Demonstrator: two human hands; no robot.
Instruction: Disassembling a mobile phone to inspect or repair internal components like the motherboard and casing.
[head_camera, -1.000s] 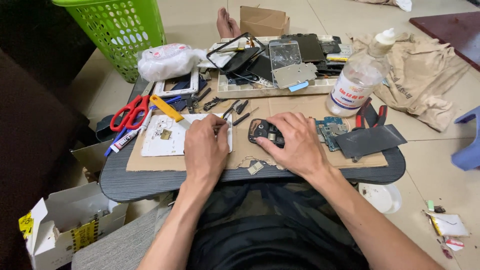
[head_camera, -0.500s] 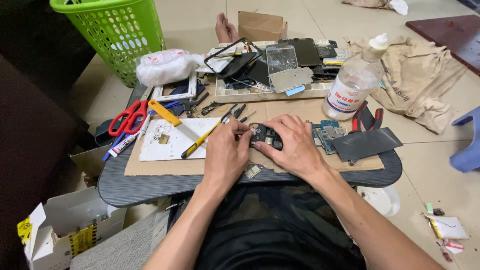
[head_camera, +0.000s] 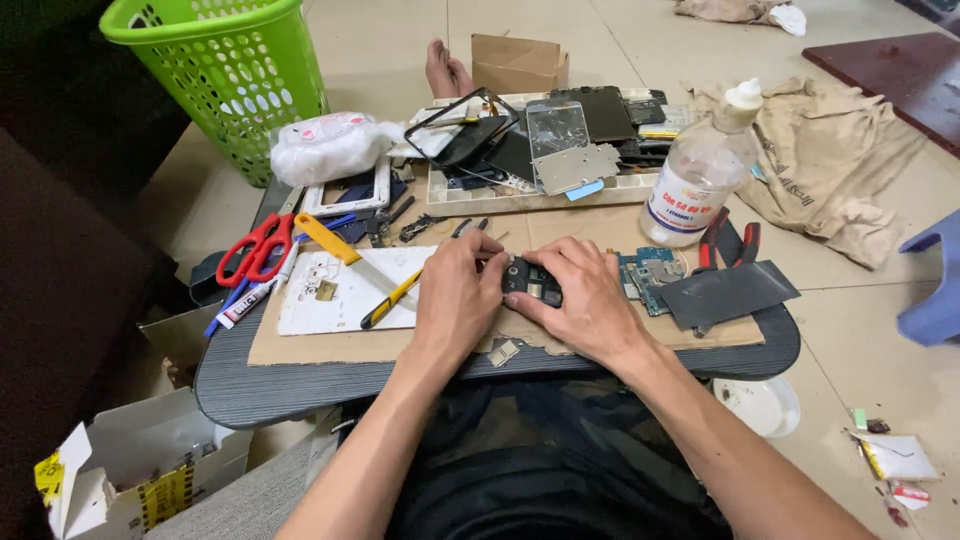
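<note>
A small black phone part (head_camera: 532, 281) lies on a sheet of brown cardboard (head_camera: 300, 340) on a low dark table (head_camera: 300, 385). My right hand (head_camera: 585, 300) presses down on it from the right. My left hand (head_camera: 458, 297) grips its left edge with the fingertips, and a thin metal tool seems to sit between those fingers. A yellow and black screwdriver (head_camera: 392, 299) lies on a white phone panel (head_camera: 345, 290) just left of my left hand. A blue circuit board (head_camera: 650, 272) lies to the right of my right hand.
Red scissors (head_camera: 255, 250), an orange-handled knife (head_camera: 330, 240), a clear liquid bottle (head_camera: 700, 175), red-handled pliers (head_camera: 730, 240) and a dark phone cover (head_camera: 725, 293) sit on the table. A tray of phone parts (head_camera: 540, 150) stands behind. A green basket (head_camera: 225, 75) and cardboard boxes (head_camera: 150, 470) are on the floor.
My left hand has moved right from the white panel to the black part, and the yellow screwdriver now lies free on the panel. My right hand has stayed on the part.
</note>
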